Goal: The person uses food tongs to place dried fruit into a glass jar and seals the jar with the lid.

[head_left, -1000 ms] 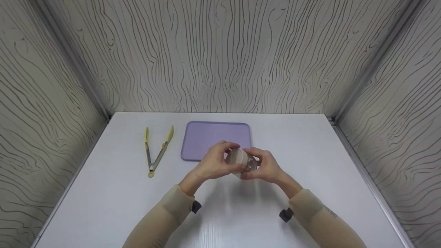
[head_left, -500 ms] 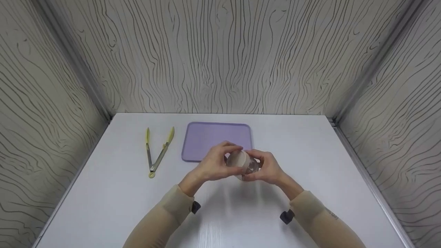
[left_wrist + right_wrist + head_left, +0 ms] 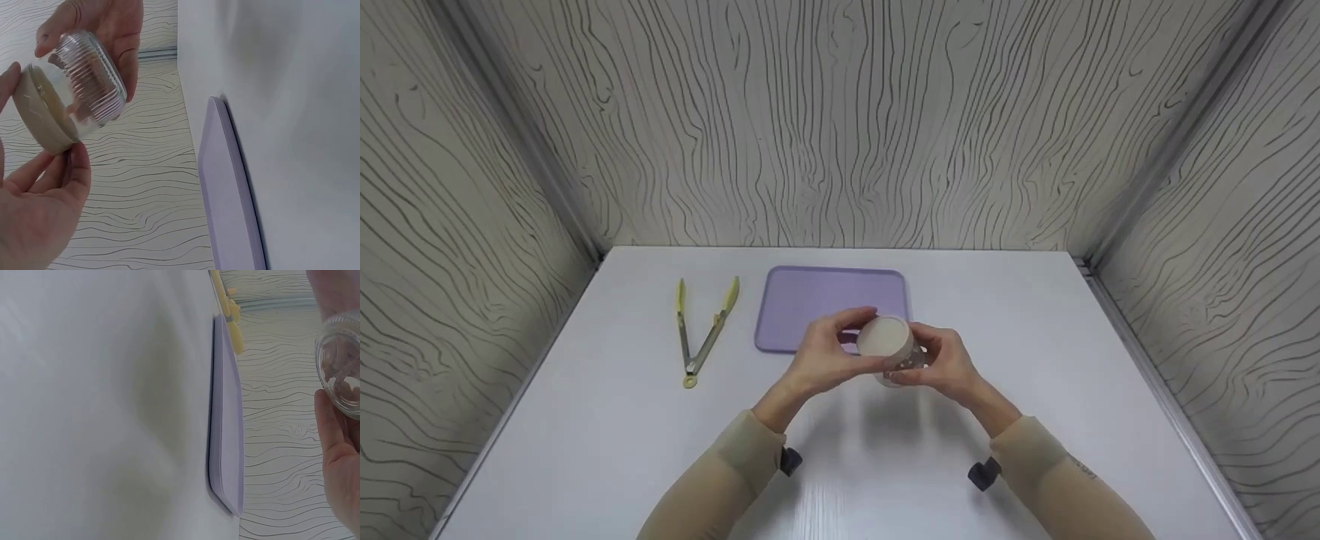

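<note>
A clear ribbed glass jar (image 3: 93, 79) with a beige lid (image 3: 885, 337) is held up off the table between both hands. My left hand (image 3: 825, 356) grips the lid by its edge, thumb and fingers on opposite sides. Around the glass body, my right hand (image 3: 949, 367) curls its fingers and thumb. In the left wrist view the lid is on the jar's mouth and the jar is tilted. The right wrist view shows the jar's round base, with the right hand's fingers beside it.
Behind the hands, a purple tray (image 3: 810, 300) lies on the white table (image 3: 607, 450). Spread tongs (image 3: 706, 350) with yellow ends lie to its left. Wood-patterned walls (image 3: 840, 135) stand at the back and both sides.
The jar has tipped more upright, so the lid's top now faces the head camera. Both hands have kept hold of it. Tray and tongs have not moved.
</note>
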Demonstrator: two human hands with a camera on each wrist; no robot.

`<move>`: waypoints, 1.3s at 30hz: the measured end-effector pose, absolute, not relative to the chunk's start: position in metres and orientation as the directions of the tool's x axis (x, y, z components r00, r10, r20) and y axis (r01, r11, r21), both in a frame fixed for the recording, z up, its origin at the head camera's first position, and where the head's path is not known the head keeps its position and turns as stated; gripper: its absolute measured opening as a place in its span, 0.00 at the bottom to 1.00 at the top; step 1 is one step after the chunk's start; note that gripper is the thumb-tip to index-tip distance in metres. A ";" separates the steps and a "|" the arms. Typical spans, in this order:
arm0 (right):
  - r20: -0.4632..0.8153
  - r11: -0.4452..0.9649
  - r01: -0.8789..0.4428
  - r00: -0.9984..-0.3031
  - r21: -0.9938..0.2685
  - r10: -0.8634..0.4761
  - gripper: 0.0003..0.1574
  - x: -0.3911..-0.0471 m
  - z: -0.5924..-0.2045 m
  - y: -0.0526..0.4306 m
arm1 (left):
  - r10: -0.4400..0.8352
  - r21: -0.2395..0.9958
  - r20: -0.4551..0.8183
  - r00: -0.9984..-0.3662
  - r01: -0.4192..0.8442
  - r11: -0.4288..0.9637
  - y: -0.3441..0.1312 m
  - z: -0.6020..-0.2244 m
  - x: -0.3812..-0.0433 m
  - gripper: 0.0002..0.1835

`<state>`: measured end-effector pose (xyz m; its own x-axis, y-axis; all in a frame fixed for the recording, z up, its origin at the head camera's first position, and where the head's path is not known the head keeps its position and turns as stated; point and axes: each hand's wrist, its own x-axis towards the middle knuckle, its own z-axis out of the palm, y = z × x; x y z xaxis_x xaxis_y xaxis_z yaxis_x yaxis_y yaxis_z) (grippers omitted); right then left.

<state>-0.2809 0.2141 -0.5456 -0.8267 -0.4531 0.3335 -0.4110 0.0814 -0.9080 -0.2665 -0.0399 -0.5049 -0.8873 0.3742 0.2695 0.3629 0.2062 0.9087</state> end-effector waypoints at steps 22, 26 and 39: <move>0.185 0.285 -0.345 -0.865 -0.894 -0.467 0.44 -0.282 -0.570 0.206 | 0.388 0.894 0.218 -0.896 0.342 0.289 -0.044 -0.542 -0.277 0.44; 0.129 0.289 -0.293 -0.870 -0.912 -0.476 0.45 -0.285 -0.578 0.205 | 0.423 0.880 0.200 -0.884 0.352 0.319 -0.048 -0.548 -0.280 0.44; 0.059 0.352 -0.257 -0.872 -0.900 -0.486 0.48 -0.285 -0.597 0.202 | 0.487 0.851 0.096 -0.868 0.325 0.412 -0.052 -0.567 -0.282 0.46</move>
<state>-0.2846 0.2022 -0.5970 -0.8719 -0.4861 0.0590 -0.2574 0.3524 -0.8997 -0.2820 -0.0522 -0.5670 -0.8684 0.4866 0.0958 0.3248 0.4122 0.8512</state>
